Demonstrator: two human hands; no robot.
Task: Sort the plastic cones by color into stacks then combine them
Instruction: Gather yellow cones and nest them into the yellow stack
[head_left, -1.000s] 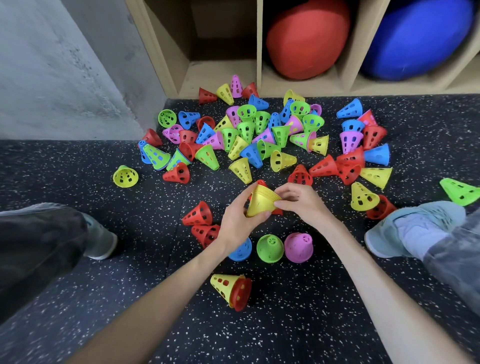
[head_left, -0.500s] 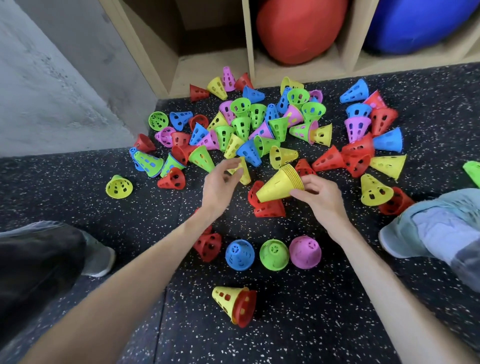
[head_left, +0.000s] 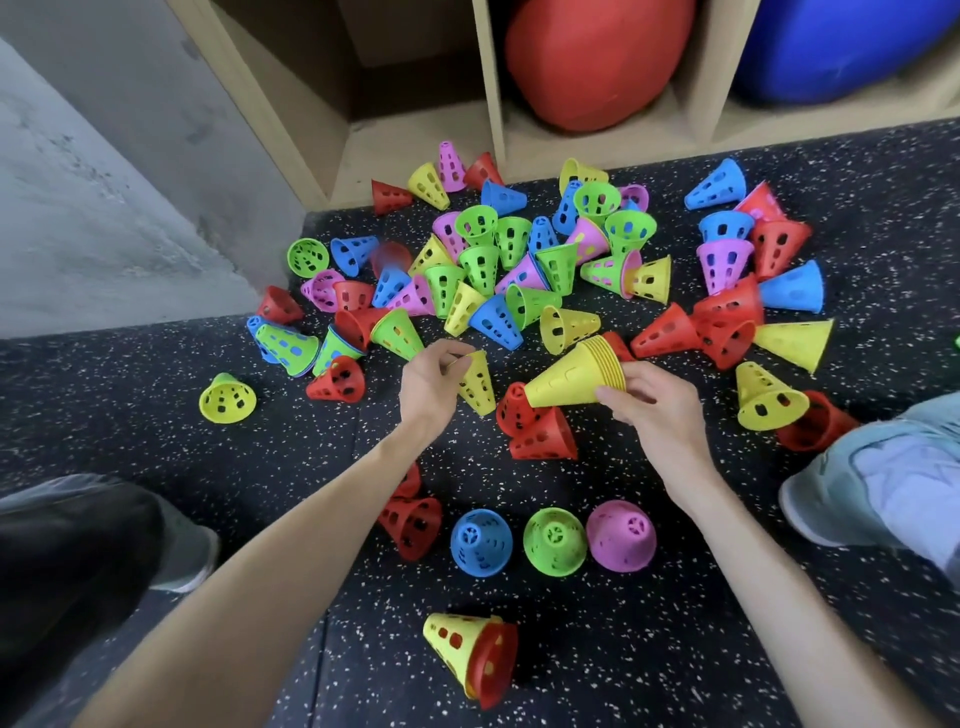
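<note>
The left hand (head_left: 431, 379) pinches the narrow tip of a single perforated yellow cone (head_left: 477, 382) at the near edge of the mixed pile of cones (head_left: 519, 270). The right hand (head_left: 657, 410) grips the wide end of a nested yellow cone stack (head_left: 571, 376), held tilted just beside it. No writing is legible.

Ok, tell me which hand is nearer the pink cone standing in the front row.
Right. The right hand, holding the yellow stack, is just above the pink cone. The left hand is farther, up and to its left.
</note>
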